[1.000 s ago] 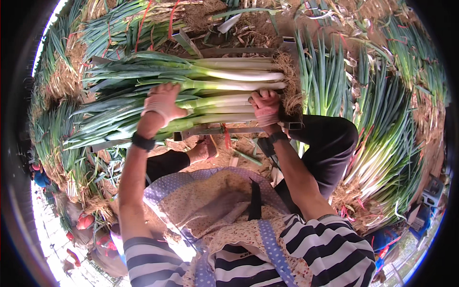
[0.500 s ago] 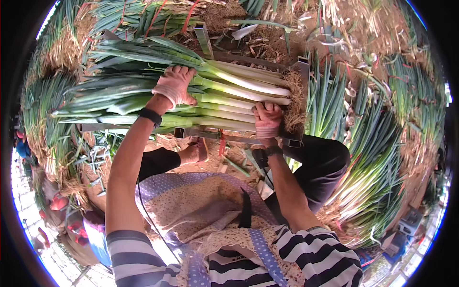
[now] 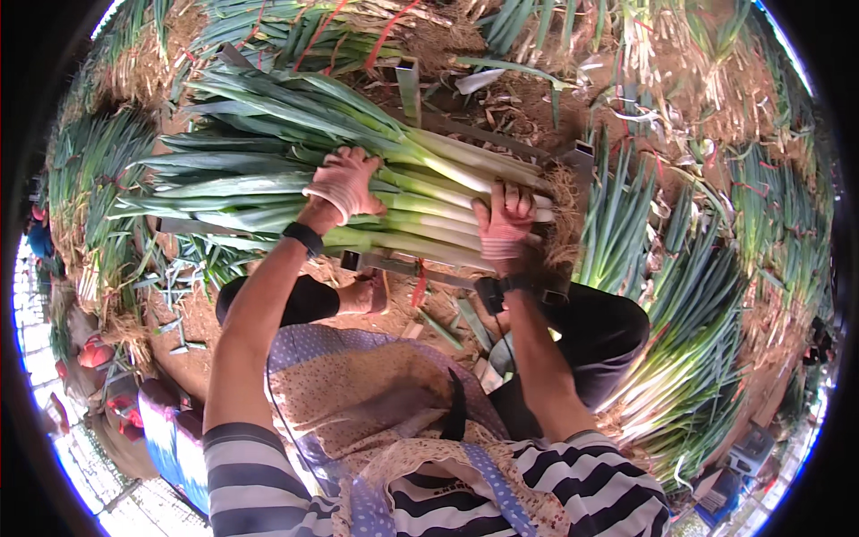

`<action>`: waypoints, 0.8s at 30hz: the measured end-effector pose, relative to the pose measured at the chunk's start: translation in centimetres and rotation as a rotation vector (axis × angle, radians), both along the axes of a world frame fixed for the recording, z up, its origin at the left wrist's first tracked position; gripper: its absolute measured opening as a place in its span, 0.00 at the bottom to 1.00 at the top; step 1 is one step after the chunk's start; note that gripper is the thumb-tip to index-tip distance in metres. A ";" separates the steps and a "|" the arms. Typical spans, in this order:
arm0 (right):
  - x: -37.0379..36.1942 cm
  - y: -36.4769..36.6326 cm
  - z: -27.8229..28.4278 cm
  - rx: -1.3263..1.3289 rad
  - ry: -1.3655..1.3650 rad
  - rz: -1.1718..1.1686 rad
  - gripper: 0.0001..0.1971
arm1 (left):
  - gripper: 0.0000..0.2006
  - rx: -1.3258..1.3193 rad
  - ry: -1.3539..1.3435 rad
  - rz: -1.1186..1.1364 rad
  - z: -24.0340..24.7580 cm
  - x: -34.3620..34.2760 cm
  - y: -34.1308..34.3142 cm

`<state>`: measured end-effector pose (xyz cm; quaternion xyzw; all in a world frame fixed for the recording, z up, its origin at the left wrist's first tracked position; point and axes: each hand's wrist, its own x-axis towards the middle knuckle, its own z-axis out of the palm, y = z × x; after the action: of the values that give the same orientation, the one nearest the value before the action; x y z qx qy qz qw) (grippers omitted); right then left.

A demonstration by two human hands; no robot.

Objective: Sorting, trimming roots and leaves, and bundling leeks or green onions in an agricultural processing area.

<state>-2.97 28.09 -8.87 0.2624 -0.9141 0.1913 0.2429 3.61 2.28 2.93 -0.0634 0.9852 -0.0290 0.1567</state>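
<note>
A thick layer of long green onions (image 3: 420, 206) lies crosswise in a metal frame (image 3: 407, 89), green leaves to the left and white stems with stringy roots (image 3: 562, 215) to the right. My left hand (image 3: 344, 185), in a pinkish knit glove, presses on them where the leaves meet the stems. Its fingers curl over the stalks, with the thumb out toward the stems. Gloved as well, my right hand (image 3: 507, 219) closes over the white stems near the roots. Stalks under both palms are hidden.
Tied onion bunches (image 3: 304, 36) lie beyond the frame. More onions (image 3: 689, 349) are heaped at my right, with others (image 3: 94, 197) at the far left. Loose leaf scraps (image 3: 183, 309) litter the soil. My bent knee (image 3: 608, 336) sits close to the frame's near right corner.
My right hand has shifted farther over the white stems and slightly left. My left hand stays on the stalks, a little nearer to me. The whole view has shifted slightly.
</note>
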 end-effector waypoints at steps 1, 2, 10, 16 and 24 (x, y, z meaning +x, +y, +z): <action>-0.2 0.4 -0.2 0.021 0.042 0.018 0.18 | 0.40 -0.001 0.004 -0.019 -0.3 0.1 0.4; -0.2 0.5 -0.5 0.048 -0.030 0.025 0.13 | 0.41 0.003 0.002 -0.017 -0.2 0.2 0.6; 0.2 0.8 -0.8 -0.099 0.041 0.047 0.10 | 0.33 0.060 0.466 -0.388 0.5 -0.8 1.1; 0.4 0.3 -0.2 -0.090 0.015 0.045 0.11 | 0.25 -0.146 0.164 -0.531 0.3 -6.4 -0.9; 1.0 1.1 -0.6 -0.133 -0.084 0.095 0.12 | 0.31 -0.083 0.136 -0.286 1.4 -0.2 1.3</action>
<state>-2.02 29.17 -9.49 0.2806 -0.8951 0.2740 0.2120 3.36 3.57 4.38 0.0691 0.9905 -0.0873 0.0810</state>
